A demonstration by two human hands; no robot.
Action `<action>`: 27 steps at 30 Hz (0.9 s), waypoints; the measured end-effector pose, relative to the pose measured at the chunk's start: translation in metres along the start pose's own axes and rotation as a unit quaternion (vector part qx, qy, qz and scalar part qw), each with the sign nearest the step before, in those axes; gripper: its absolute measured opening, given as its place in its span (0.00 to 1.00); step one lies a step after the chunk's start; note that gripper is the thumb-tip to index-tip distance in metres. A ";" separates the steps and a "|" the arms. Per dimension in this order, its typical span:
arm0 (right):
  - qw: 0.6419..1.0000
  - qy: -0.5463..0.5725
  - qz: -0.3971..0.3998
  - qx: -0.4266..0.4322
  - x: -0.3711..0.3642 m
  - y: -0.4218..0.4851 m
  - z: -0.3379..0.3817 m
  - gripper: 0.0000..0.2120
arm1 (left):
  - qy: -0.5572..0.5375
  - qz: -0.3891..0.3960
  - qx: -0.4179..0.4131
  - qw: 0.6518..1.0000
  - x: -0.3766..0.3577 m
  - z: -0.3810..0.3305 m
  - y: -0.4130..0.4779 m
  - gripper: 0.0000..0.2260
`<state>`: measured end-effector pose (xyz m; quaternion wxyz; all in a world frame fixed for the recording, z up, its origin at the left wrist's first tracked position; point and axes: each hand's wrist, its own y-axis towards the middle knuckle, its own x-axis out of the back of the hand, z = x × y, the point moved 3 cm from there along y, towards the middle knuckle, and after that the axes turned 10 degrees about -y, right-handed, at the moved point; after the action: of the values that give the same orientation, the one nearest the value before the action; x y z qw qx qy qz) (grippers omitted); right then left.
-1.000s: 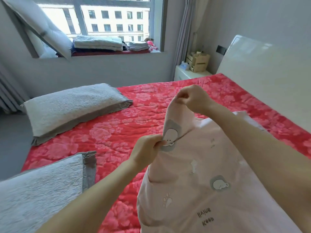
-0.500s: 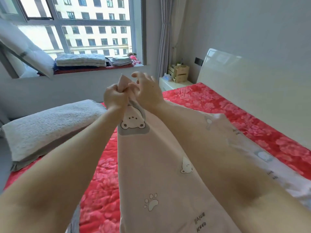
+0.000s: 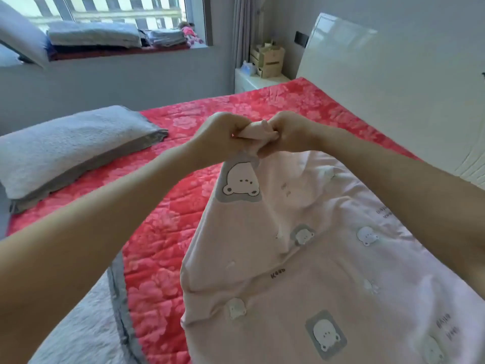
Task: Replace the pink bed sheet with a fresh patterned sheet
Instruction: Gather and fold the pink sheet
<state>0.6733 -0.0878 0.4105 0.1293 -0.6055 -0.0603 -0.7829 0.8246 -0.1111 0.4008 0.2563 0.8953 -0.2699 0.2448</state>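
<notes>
A pale pink sheet [image 3: 315,271] printed with small bears hangs from my hands and drapes over the right half of the bed. My left hand [image 3: 217,135] and my right hand [image 3: 288,132] are side by side above the bed, both gripping one bunched corner of the sheet [image 3: 256,130] between them. Under it lies a red quilted cover with a pink flower pattern [image 3: 170,206], spread across the mattress.
Two grey pillows lie on the left of the bed, one far [image 3: 70,145], one near [image 3: 86,329]. A white headboard [image 3: 393,88] stands at right. A bedside table with a box [image 3: 267,61] is at the far corner. Folded linens [image 3: 94,35] sit on the window sill.
My hands came together on the sheet's corner, raised it, then lowered it over the bed. More of the pink sheet now lies spread on the right.
</notes>
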 end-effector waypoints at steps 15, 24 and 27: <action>0.930 -0.170 -0.278 0.169 -0.158 -0.367 0.163 0.18 | -0.058 0.224 -0.022 0.973 -0.107 -0.103 -0.331 0.15; 0.952 0.072 0.181 -0.234 -0.448 -0.531 0.159 0.14 | -0.097 0.059 0.494 0.862 -0.241 0.055 -0.626 0.04; 0.958 -0.060 0.239 -0.146 -0.486 -0.540 0.171 0.17 | -0.186 0.024 0.621 0.761 -0.308 0.072 -0.696 0.16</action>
<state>0.7977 0.5365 0.0200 0.2190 -0.6601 0.1933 -0.6921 1.0439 0.4598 -0.0579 -0.4175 0.8793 -0.1224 0.1938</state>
